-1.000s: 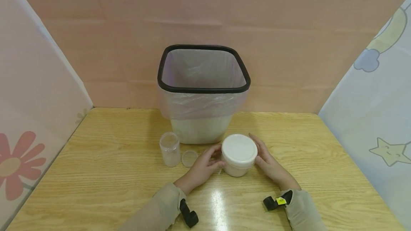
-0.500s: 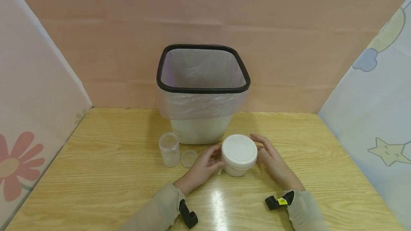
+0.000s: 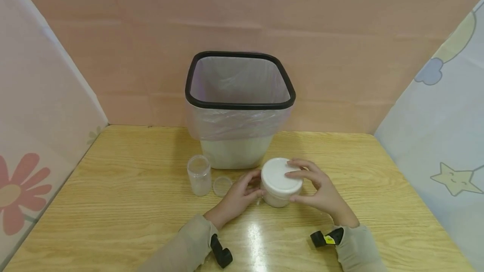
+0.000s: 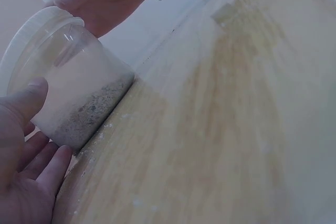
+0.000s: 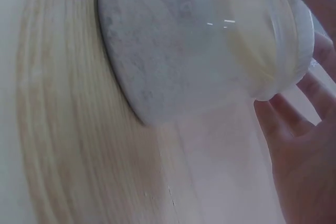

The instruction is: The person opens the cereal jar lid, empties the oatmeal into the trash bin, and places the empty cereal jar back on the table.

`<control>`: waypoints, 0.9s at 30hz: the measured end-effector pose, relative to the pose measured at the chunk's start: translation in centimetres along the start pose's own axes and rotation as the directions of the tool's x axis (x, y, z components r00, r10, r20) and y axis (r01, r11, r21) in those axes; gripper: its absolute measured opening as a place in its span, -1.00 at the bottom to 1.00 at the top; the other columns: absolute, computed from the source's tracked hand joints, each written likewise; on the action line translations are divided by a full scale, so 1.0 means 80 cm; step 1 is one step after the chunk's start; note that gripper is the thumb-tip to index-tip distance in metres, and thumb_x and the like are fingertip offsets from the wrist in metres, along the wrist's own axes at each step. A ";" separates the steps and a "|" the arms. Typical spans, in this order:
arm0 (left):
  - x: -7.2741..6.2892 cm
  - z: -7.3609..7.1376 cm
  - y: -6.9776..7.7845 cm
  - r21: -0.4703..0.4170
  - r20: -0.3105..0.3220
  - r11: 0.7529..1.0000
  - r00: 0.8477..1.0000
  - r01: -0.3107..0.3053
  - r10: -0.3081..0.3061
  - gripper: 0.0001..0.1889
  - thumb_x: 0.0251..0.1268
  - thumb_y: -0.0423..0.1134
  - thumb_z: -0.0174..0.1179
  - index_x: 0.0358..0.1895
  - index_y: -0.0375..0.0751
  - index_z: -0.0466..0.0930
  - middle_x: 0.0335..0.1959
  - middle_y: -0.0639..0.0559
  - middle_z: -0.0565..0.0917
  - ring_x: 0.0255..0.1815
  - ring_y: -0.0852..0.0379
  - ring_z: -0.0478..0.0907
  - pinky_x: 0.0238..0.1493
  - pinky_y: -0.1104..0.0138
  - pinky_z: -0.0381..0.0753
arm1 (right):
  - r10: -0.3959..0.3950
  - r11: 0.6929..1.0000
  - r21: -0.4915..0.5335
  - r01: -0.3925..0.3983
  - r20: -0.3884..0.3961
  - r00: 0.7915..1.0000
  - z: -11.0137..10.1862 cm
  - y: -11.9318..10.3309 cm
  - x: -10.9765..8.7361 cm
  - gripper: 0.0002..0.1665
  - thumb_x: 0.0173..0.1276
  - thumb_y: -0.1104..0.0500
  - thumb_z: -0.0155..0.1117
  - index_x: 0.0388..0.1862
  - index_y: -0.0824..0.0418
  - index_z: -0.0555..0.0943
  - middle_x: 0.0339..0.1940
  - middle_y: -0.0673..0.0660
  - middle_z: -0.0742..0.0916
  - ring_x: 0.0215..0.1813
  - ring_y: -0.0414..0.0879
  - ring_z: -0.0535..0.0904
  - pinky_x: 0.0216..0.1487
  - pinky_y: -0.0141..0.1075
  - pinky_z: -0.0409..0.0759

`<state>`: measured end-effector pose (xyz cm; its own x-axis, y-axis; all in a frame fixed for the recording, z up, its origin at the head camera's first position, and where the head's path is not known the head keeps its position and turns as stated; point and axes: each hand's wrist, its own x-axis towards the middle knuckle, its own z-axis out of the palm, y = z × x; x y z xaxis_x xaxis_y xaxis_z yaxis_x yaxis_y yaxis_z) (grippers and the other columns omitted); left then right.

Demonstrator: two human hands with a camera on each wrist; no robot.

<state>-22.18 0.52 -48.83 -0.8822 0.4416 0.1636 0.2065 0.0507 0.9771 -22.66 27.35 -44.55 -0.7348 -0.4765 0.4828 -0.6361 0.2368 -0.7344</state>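
Note:
A round, clear plastic jar with a white screw lid stands upright on the table, right of centre. Grey, grainy material covers its bottom in the left wrist view. My left hand holds the jar's left side, thumb in front and fingers low round the wall. From the right, my right hand grips the lid, two fingers over its top and the thumb at the near edge. In the right wrist view, fingers curl round the rim of the lid, seen edge-on above the clear wall.
Behind the jar stands a white bin with a black rim and a thin plastic liner. Left of my left hand are a small clear open jar and a flat clear disc. Pale specks lie on the wooden table.
My right hand has lifted from the jar's right side onto the lid, fingers now over its top. My left hand and the jar have stayed in place.

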 end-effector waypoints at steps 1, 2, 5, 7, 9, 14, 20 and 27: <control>0.000 0.000 0.000 0.000 0.001 1.000 1.000 -0.002 0.002 -0.46 0.43 -0.28 0.27 0.42 -0.23 0.37 0.38 -0.18 0.42 0.40 -0.11 0.40 0.33 0.26 0.52 | -0.003 1.000 -0.009 0.003 0.003 1.000 0.001 0.001 0.000 -0.26 -0.15 0.50 0.66 0.10 0.19 0.71 0.33 0.28 0.54 0.50 -0.07 0.31 0.50 -0.35 0.27; 0.000 0.000 0.000 0.001 0.001 1.000 1.000 -0.004 0.004 -0.46 0.43 -0.28 0.27 0.41 -0.23 0.38 0.38 -0.18 0.42 0.39 -0.12 0.40 0.33 0.24 0.52 | -0.004 1.000 -0.016 0.004 0.005 1.000 0.001 0.003 -0.001 -0.26 -0.15 0.49 0.67 0.10 0.17 0.71 0.33 0.26 0.55 0.50 -0.07 0.31 0.48 -0.37 0.27; 0.000 0.000 0.000 0.003 0.000 1.000 1.000 -0.004 0.004 -0.46 0.43 -0.28 0.27 0.41 -0.24 0.38 0.38 -0.18 0.43 0.39 -0.12 0.40 0.33 0.24 0.53 | -0.009 0.999 -0.031 0.009 0.006 1.000 0.002 0.005 -0.001 -0.26 -0.15 0.47 0.68 0.10 0.16 0.71 0.30 0.26 0.57 0.49 -0.03 0.31 0.48 -0.36 0.28; 0.000 -0.001 0.000 0.006 -0.004 1.000 1.000 -0.005 0.005 -0.46 0.43 -0.28 0.27 0.41 -0.24 0.38 0.37 -0.19 0.43 0.39 -0.12 0.40 0.32 0.24 0.53 | -0.010 0.999 -0.033 0.010 0.000 1.000 0.003 0.005 0.000 -0.27 -0.15 0.47 0.68 0.10 0.17 0.71 0.29 0.25 0.58 0.49 -0.01 0.32 0.48 -0.35 0.29; 0.000 -0.001 0.000 0.008 -0.006 1.000 1.000 -0.009 0.009 -0.46 0.43 -0.29 0.27 0.41 -0.25 0.38 0.36 -0.20 0.43 0.38 -0.13 0.41 0.32 0.25 0.53 | -0.016 1.000 -0.027 0.016 -0.003 1.000 0.003 0.005 0.000 -0.28 -0.14 0.49 0.67 0.09 0.19 0.71 0.28 0.27 0.59 0.49 0.01 0.32 0.48 -0.35 0.29; 0.000 -0.001 -0.002 0.019 -0.003 1.000 1.000 -0.017 0.017 -0.46 0.44 -0.28 0.27 0.42 -0.25 0.37 0.36 -0.19 0.44 0.38 -0.13 0.42 0.31 0.26 0.54 | -0.047 0.999 0.016 0.048 -0.018 0.999 0.003 0.005 0.000 -0.30 -0.11 0.57 0.60 0.10 0.27 0.70 0.25 0.29 0.60 0.48 0.06 0.34 0.48 -0.32 0.32; 0.000 0.001 -0.003 0.031 -0.004 0.999 1.000 -0.010 0.010 -0.46 0.45 -0.26 0.26 0.42 -0.25 0.36 0.38 -0.21 0.41 0.39 -0.16 0.40 0.31 0.27 0.53 | -0.117 0.988 0.097 0.123 -0.066 0.991 0.004 0.005 0.000 -0.38 0.05 0.61 0.46 0.15 0.38 0.64 0.25 0.33 0.60 0.44 0.02 0.42 0.47 -0.28 0.36; 0.000 0.002 -0.005 0.028 -0.014 0.999 1.000 -0.016 0.016 -0.46 0.43 -0.29 0.27 0.40 -0.28 0.37 0.39 -0.21 0.38 0.39 -0.14 0.40 0.32 0.25 0.53 | -0.042 0.991 0.116 0.063 -0.174 0.984 0.007 0.002 -0.001 -0.60 0.39 0.48 0.27 0.20 0.47 0.58 0.27 0.09 0.65 0.34 -0.13 0.51 0.34 -0.38 0.49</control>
<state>-22.20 0.67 -49.21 -0.8844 0.4302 0.1812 0.2324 0.0691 0.9702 -22.59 26.93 -44.94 -0.7373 -0.3312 0.5888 -0.6493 0.1064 -0.7531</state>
